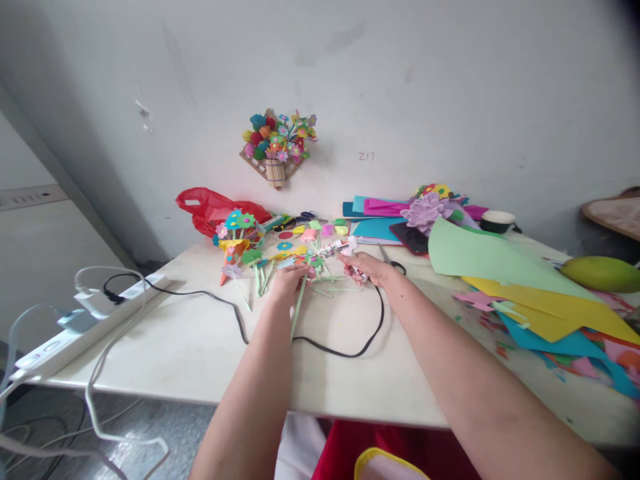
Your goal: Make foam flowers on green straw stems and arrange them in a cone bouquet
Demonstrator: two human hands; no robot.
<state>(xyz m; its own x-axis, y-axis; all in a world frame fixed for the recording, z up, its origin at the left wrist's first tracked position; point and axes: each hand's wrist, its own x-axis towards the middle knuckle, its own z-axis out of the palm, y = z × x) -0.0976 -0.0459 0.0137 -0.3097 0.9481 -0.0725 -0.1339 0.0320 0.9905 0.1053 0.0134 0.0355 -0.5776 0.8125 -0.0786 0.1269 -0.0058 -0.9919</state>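
Note:
In my right hand (369,267) is a white and pink hot glue gun (351,244), its nozzle pointing left and a black cord trailing from its grip. My left hand (291,279) is closed round a small paper flower (315,262) with a pale green strip stem (299,311) hanging down from it. The nozzle is close to the flower; whether they touch I cannot tell. Several loose green stems (260,277) lie left of my left hand. Beyond the hands are small coloured foam pieces (327,230) and a blue flower cut-out (285,246).
An orange cone (229,259) of paper flowers stands left, before a red plastic bag (215,210). Scissors (397,267), a phone (409,237), coloured sheets (525,280) and a mango (600,274) lie right. The black cord (345,353) loops across the table to a power strip (85,327).

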